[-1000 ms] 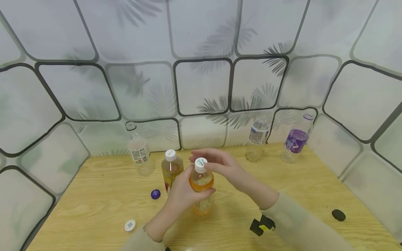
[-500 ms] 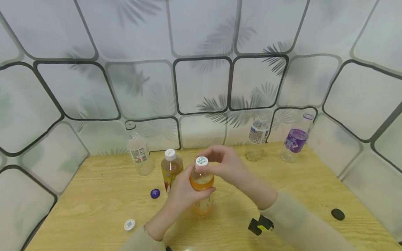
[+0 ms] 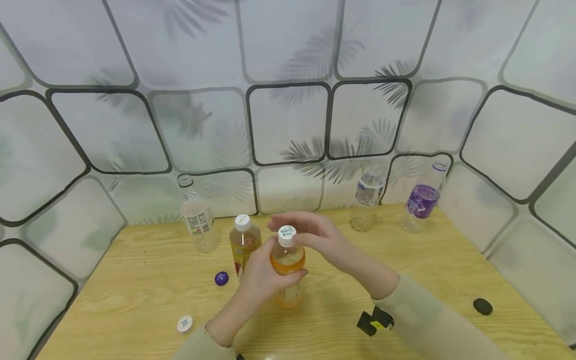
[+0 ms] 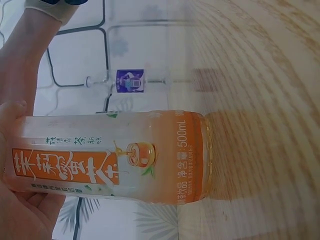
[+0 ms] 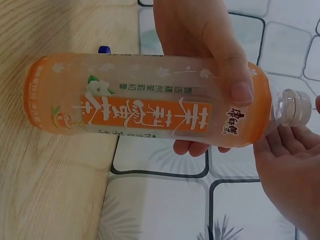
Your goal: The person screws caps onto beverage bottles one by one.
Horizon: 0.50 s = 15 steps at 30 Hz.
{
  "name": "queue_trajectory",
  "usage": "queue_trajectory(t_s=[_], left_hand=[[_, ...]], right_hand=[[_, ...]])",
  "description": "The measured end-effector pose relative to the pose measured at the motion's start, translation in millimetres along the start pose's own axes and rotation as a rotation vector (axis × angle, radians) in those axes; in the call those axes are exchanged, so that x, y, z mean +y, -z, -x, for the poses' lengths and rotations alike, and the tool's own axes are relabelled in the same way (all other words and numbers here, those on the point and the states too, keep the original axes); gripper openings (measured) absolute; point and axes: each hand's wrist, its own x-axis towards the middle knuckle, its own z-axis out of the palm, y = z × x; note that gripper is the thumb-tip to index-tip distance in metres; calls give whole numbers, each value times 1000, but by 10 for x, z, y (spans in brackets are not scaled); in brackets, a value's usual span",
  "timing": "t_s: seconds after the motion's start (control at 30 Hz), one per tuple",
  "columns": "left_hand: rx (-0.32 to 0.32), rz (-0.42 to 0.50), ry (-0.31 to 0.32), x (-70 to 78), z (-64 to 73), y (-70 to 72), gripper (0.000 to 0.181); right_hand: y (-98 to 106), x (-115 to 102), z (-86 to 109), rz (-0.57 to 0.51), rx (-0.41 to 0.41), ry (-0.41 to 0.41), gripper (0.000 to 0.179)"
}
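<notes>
My left hand (image 3: 263, 277) grips a drink bottle (image 4: 125, 155) with an orange label around its upper body, thumb across the front. The bottle stands upright on the wooden table. Its white screw cap (image 5: 302, 108) is on the neck. My right hand (image 3: 317, 235) is at the cap, its fingers loosened and reaching past the far side, the thumb close by the near side. In the right wrist view those fingers lie beside the neck. Just left of the gripped bottle stands a yellow-labelled bottle (image 3: 243, 245) with a white cap, partly behind the left hand.
An uncapped clear bottle (image 3: 199, 225) stands at the back left. At the back right are another clear bottle (image 3: 369, 195) and a purple-labelled one (image 3: 421, 202). Loose caps lie about: purple (image 3: 221, 278), white (image 3: 184, 324) and black (image 3: 483, 306). A patterned wall backs the table (image 3: 135, 290).
The right hand closed its fingers and thumb on the white cap half a second ago, then loosened and spread them again. The left hand keeps its grip on the bottle, which stays in place.
</notes>
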Motion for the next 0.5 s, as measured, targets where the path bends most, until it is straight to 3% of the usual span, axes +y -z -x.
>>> queue_trajectory(t_s=[0.13,0.23,0.5], left_hand=[[-9,7,-1,-11,7,-2,66],[-12,9,-5,-15,8,-3,68],[-10,-15,-29,-7,-4,3,75]], right_hand=[[41,31,-15,-4,-74,-8,43],[58,19,-11,20,-74,-37,40],[35,-59,-14,274,100,-68,30]])
